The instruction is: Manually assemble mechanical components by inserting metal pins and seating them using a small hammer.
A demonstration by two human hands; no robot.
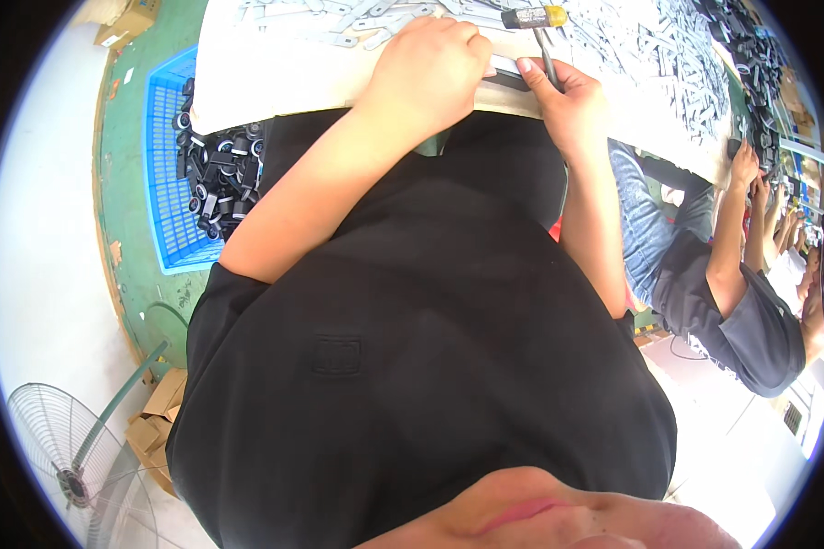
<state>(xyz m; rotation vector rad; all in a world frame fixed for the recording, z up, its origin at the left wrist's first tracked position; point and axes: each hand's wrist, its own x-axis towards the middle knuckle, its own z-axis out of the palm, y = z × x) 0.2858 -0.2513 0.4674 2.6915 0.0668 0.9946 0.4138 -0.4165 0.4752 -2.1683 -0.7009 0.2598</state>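
From my feed, both hands meet at the near edge of the cream surface (275, 69). Left hand (430, 69): back up, fingers bent down at the left end of a dark narrow strip (508, 80); can't tell whether it's pinching, fingertips are mostly hidden. Right hand (572, 105): curled around the shaft of a hammer (534, 17), thumb by the strip's right end. So the strip sits between the two hands; the hammer's black-and-yellow head sticks up beyond them.

Past the left hand I've got loose flat grey metal pieces (375, 20); a denser spread of grey pieces (687, 78) lies right of the right hand. Well left of the left hand and below it: blue plastic basket (169, 220) holding black wheeled parts (224, 178). Far right of the right hand, a co-worker (732, 311) in a dark top reaches toward the surface.
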